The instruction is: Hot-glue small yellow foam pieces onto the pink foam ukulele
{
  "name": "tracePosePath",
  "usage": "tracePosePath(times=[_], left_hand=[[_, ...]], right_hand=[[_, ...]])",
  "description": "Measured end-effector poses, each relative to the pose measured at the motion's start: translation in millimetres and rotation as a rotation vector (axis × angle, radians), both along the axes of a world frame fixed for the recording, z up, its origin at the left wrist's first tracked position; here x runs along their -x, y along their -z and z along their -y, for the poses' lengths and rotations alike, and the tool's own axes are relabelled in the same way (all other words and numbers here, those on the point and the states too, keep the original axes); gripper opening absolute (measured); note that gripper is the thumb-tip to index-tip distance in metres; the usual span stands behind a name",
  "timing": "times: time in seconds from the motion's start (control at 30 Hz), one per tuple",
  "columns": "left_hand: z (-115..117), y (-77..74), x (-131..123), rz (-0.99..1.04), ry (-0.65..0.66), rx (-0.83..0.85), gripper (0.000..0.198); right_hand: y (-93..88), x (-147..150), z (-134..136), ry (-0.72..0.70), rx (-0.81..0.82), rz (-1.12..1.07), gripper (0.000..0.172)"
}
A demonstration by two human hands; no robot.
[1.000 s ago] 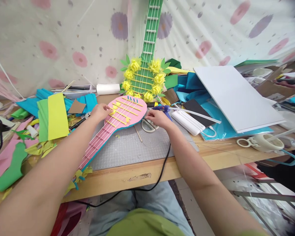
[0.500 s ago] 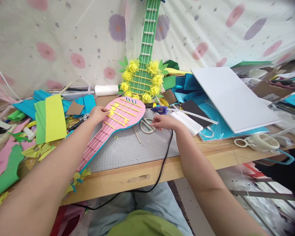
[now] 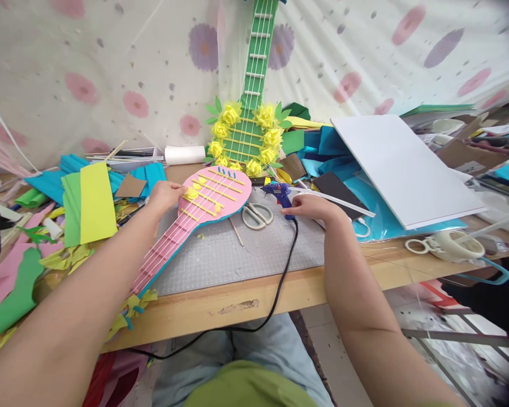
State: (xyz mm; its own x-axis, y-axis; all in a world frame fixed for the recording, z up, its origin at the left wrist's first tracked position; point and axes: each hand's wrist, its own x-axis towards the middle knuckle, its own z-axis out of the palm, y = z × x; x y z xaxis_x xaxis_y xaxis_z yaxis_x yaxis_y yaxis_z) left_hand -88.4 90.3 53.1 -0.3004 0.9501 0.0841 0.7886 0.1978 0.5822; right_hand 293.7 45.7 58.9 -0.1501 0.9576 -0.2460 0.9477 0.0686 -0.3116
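My left hand (image 3: 164,196) is at the left edge of a pink paper guitar (image 3: 233,185), its fingers pinched at a yellow paper petal (image 3: 190,194). White strings and yellow strips run across the guitar's pink face, and its edge is blue. On the right, my right hand (image 3: 311,206) has its fingers closed on the handle of a blue glue gun (image 3: 283,195), whose clear glue stick (image 3: 335,200) sticks out at the back. Scissors (image 3: 258,216) lie between the guitar and the glue gun.
A green paper guitar with yellow flowers (image 3: 246,135) stands at the back. Beneath the work is a grey cutting mat (image 3: 220,260). The black cord (image 3: 286,271) hangs over the table edge. Coloured paper (image 3: 97,203) is heaped left; a white board (image 3: 402,169) leans right.
My right hand has moved from the scissors to the right and closed on the glue gun's handle. The scissors now show fully. My left hand stays by the yellow petal.
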Motion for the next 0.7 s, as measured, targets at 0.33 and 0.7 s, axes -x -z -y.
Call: tracePosePath(times=[0.33, 0.7], left_hand=[[5, 1.6, 0, 0.073, -0.082, -0.039, 0.019], [11, -5.3, -25, 0.352, -0.013, -0.388, 0.021]], right_hand=[[33.2, 20, -13, 0.214, -0.184, -0.23, 0.039], [58.2, 37, -26, 0.447, -0.225, -0.539, 0.031]])
